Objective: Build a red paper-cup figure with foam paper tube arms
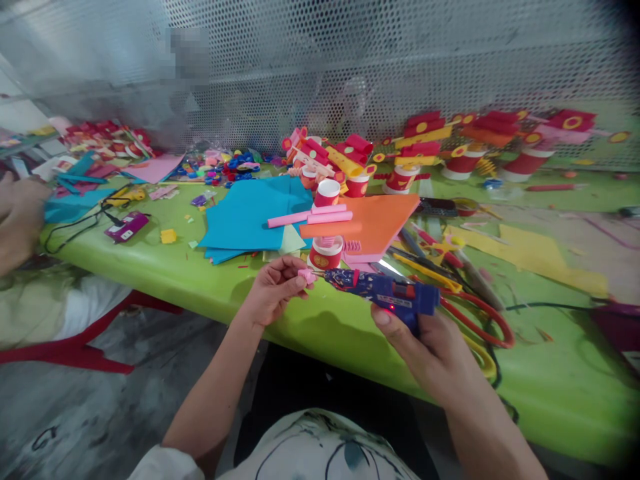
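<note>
Perforated metal panelling (320, 73) is set behind a long green-covered table (210, 287). Blue paper sheets (250, 217) are stacked on it, with an orange paper sheet (385, 217) laid to their right. A blue hot-glue gun (380, 287), its red light (392, 307) lit, is gripped in the right hand (440, 347), whose fingers are closed round the handle (410, 321). The left hand (275, 291) is held level with the nozzle (320, 273). Just beyond the hands, two red-and-white paper cups (327, 193) are stood one behind the other, and rolled pink paper tubes (330, 217) are seen between them. A small pink piece (306, 275) is pinched between left thumb and fingertips at the nozzle's tip; whether they touch cannot be told.
</note>
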`<action>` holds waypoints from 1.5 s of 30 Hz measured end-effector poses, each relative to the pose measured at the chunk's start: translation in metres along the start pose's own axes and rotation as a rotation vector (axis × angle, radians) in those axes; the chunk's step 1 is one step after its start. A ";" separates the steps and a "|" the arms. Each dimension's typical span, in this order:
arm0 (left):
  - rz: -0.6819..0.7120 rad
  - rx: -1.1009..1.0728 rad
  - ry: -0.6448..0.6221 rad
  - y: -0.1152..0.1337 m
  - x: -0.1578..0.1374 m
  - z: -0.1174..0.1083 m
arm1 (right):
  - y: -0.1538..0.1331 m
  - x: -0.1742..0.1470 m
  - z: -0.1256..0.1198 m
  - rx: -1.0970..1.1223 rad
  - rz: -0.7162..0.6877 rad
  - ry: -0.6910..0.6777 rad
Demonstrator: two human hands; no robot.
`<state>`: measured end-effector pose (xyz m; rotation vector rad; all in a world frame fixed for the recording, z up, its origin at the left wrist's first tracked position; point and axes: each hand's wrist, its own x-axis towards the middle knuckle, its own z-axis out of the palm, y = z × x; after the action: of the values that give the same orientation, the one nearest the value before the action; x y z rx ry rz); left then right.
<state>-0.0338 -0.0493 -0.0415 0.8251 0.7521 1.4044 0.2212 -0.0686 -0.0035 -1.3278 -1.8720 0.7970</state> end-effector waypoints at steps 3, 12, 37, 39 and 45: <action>-0.001 -0.005 -0.004 0.000 0.000 0.000 | -0.001 0.000 0.000 0.002 -0.012 0.002; -0.008 -0.012 -0.010 0.000 0.000 -0.001 | 0.001 0.002 -0.001 0.011 -0.055 -0.008; -0.016 -0.006 0.035 0.002 0.000 0.003 | 0.002 -0.003 0.000 -0.038 -0.089 0.012; -0.012 0.002 0.029 0.002 -0.001 0.003 | 0.002 -0.002 0.000 -0.031 -0.092 0.011; -0.014 0.016 0.025 0.001 -0.001 0.001 | 0.007 -0.003 0.002 -0.070 -0.055 0.031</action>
<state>-0.0336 -0.0502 -0.0404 0.8140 0.7879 1.4002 0.2241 -0.0698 -0.0104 -1.3176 -1.9189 0.6847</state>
